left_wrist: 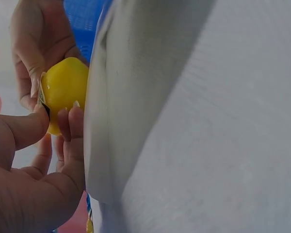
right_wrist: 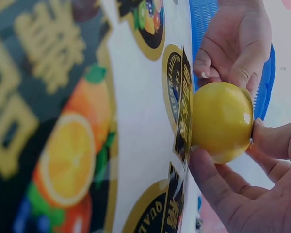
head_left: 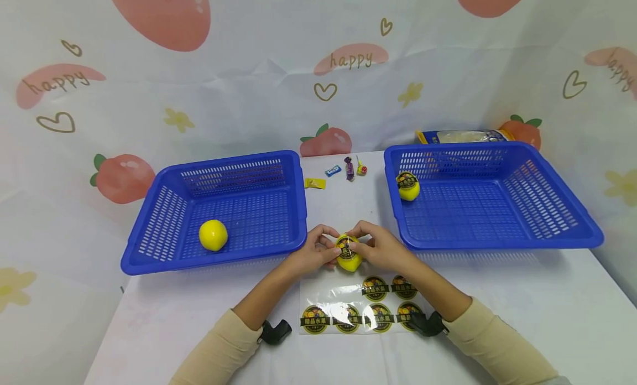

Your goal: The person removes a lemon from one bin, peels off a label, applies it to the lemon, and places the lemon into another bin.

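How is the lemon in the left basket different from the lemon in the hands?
The held lemon has a dark-and-gold sticker on it; the basket lemon shows none. The basket lemon lies in the left basket; the held lemon is gripped by the left hand and right hand. Both are yellow.

Bare left hand (head_left: 314, 251), bare right hand (head_left: 379, 246), close together — thumbs (left_wrist: 26, 128) and fingers (right_wrist: 216, 187) curled, pinching — forearms (head_left: 266, 297) slanting inward, beige fabric sleeves (head_left: 215, 347) ending mid-forearm
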Motion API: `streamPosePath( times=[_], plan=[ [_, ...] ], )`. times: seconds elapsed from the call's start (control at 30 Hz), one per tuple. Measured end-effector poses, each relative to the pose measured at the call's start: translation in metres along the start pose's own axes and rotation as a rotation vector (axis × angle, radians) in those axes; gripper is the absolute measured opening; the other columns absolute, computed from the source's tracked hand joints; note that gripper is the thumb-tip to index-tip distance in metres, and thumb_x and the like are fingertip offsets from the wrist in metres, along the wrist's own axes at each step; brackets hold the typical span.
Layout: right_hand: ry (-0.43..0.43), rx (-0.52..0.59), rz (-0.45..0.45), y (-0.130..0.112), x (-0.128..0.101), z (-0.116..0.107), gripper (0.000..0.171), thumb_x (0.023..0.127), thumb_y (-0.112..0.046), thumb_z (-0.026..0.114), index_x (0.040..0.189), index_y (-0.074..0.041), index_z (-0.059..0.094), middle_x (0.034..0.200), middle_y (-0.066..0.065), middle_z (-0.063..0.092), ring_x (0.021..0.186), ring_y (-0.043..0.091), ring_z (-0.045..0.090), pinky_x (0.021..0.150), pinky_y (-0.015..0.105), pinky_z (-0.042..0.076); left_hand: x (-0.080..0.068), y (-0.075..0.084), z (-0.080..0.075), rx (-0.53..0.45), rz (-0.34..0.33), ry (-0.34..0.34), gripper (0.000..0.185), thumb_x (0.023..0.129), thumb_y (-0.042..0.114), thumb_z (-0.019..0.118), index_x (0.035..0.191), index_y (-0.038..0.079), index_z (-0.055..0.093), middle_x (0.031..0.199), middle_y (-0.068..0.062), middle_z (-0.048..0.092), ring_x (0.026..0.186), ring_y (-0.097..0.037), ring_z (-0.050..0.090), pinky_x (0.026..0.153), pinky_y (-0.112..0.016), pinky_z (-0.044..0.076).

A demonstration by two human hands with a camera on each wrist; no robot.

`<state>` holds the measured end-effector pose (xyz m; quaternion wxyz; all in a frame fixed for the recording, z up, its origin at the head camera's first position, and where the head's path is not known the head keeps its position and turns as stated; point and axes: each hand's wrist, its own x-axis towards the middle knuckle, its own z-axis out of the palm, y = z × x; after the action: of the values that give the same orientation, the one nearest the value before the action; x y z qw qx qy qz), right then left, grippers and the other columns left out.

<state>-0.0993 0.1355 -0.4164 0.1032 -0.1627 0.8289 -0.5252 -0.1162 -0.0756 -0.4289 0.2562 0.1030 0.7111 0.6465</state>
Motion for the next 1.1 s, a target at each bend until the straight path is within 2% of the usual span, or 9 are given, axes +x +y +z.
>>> streamPosePath(
  times=[0.13, 0.37, 0.53, 0.8, 1.0, 1.1],
  plan=[
    [-0.008, 0.024, 0.008, 0.002, 0.001, -0.001, 0.015, 0.096, -0.004, 0.065, 0.111, -0.003, 0.065, 0.122, 0.024, 0.063, 0.08, 0.025, 0.069, 0.067, 0.036, 0.055, -0.001, -0.001, -0.002, 0.023, 0.028, -0.024, 0.033, 0.095, -0.008, 0.061, 0.125, -0.003, 0.049, 0.1, -0.014, 0.044, 0.074, -0.018, 0.063, 0.072, -0.035, 0.06],
    [-0.025, 0.069, 0.023, 0.005, 0.0, -0.004, 0.018, 0.095, 0.002, 0.064, 0.112, -0.001, 0.066, 0.119, 0.024, 0.063, 0.076, 0.024, 0.069, 0.068, 0.036, 0.057, -0.003, -0.001, -0.005, 0.055, 0.05, -0.072, 0.037, 0.093, -0.01, 0.062, 0.128, -0.002, 0.05, 0.106, -0.015, 0.046, 0.075, -0.019, 0.064, 0.077, -0.037, 0.06],
    [-0.03, 0.095, 0.024, 0.009, 0.002, -0.005, 0.02, 0.095, 0.003, 0.062, 0.114, 0.002, 0.068, 0.119, 0.024, 0.064, 0.075, 0.022, 0.067, 0.068, 0.035, 0.057, -0.003, -0.001, -0.005, 0.035, 0.05, -0.058, 0.038, 0.092, -0.012, 0.061, 0.127, -0.002, 0.05, 0.104, -0.016, 0.045, 0.075, -0.019, 0.064, 0.077, -0.037, 0.06],
    [-0.017, 0.276, 0.145, 0.012, 0.005, -0.002, 0.027, 0.097, 0.003, 0.057, 0.122, 0.008, 0.065, 0.118, 0.02, 0.065, 0.076, 0.018, 0.059, 0.064, 0.03, 0.054, -0.002, -0.005, -0.002, 0.016, 0.032, -0.049, 0.04, 0.091, -0.015, 0.057, 0.127, 0.0, 0.047, 0.103, -0.015, 0.039, 0.077, -0.02, 0.061, 0.078, -0.038, 0.06],
    [-0.016, 0.343, 0.179, 0.014, 0.006, -0.002, 0.028, 0.096, 0.003, 0.056, 0.122, 0.01, 0.063, 0.113, 0.016, 0.068, 0.075, 0.016, 0.057, 0.063, 0.027, 0.051, -0.003, -0.005, -0.003, 0.05, 0.043, -0.05, 0.039, 0.092, -0.014, 0.057, 0.126, 0.001, 0.049, 0.104, -0.016, 0.041, 0.077, -0.02, 0.062, 0.078, -0.037, 0.059],
    [-0.028, 0.359, 0.179, 0.015, 0.005, -0.002, 0.029, 0.096, 0.003, 0.054, 0.123, 0.011, 0.062, 0.115, 0.018, 0.067, 0.078, 0.016, 0.058, 0.065, 0.028, 0.052, -0.004, -0.005, -0.004, 0.112, 0.062, -0.054, 0.041, 0.091, -0.014, 0.059, 0.127, 0.003, 0.05, 0.104, -0.016, 0.045, 0.076, -0.019, 0.062, 0.074, -0.032, 0.058]
  ],
)
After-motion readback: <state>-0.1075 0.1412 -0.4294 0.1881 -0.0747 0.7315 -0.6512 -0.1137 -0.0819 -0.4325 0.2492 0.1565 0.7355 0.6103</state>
